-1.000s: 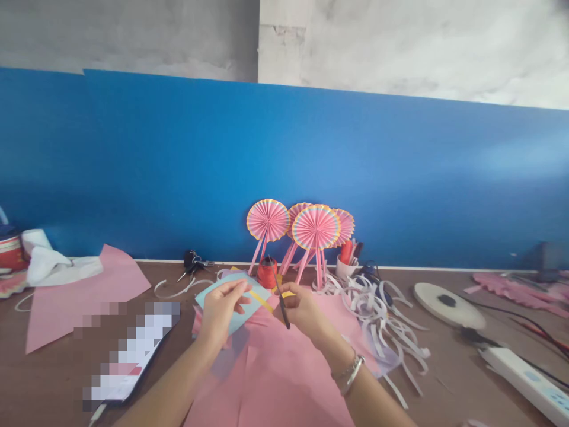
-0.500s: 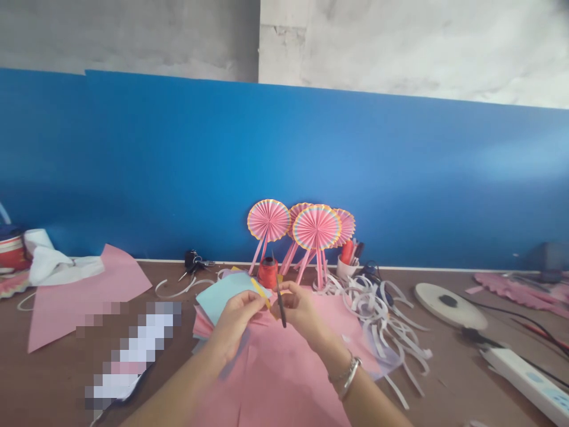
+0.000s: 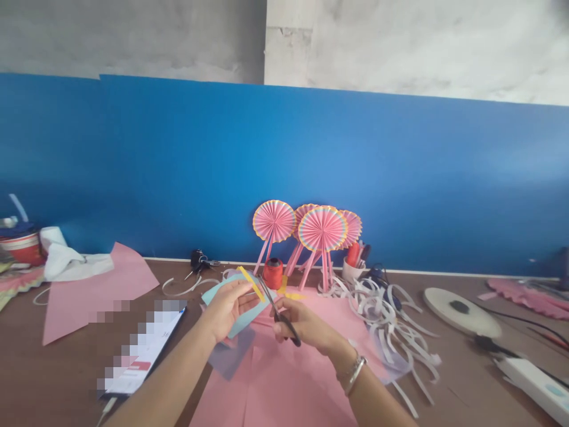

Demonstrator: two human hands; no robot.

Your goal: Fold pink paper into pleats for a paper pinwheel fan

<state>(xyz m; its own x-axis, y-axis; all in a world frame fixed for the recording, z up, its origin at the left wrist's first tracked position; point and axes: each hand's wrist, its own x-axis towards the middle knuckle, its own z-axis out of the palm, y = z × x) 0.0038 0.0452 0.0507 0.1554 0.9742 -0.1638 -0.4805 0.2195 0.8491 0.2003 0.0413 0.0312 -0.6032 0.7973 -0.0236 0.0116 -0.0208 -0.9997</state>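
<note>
My left hand [image 3: 226,308] pinches a narrow yellow paper strip [image 3: 252,283] that slants up to the left. In my right hand [image 3: 300,323] is a pair of scissors [image 3: 268,292] with dark handles, its blades pointing up and left beside the strip. Beneath both hands lie light-blue paper [image 3: 246,322], a greyish-purple sheet [image 3: 233,354] and large pink paper [image 3: 280,379]. Just beyond them stands a red spool of thread [image 3: 272,273]. Small yellow paper pieces [image 3: 292,295] lie on the pink paper.
Several pink pleated paper fans [image 3: 322,229] lean at the back, near a white cup of pens [image 3: 353,270]. Curled white strips [image 3: 386,320] heap on the right, with a round white disc [image 3: 462,312] and a power strip [image 3: 533,379]. A phone [image 3: 146,356] and pink sheet [image 3: 89,296] lie left.
The scissors have swung from near upright to slanting up-left, with the right hand turned around the handles. My left hand has opened its palm more and raised the yellow strip slightly leftward.
</note>
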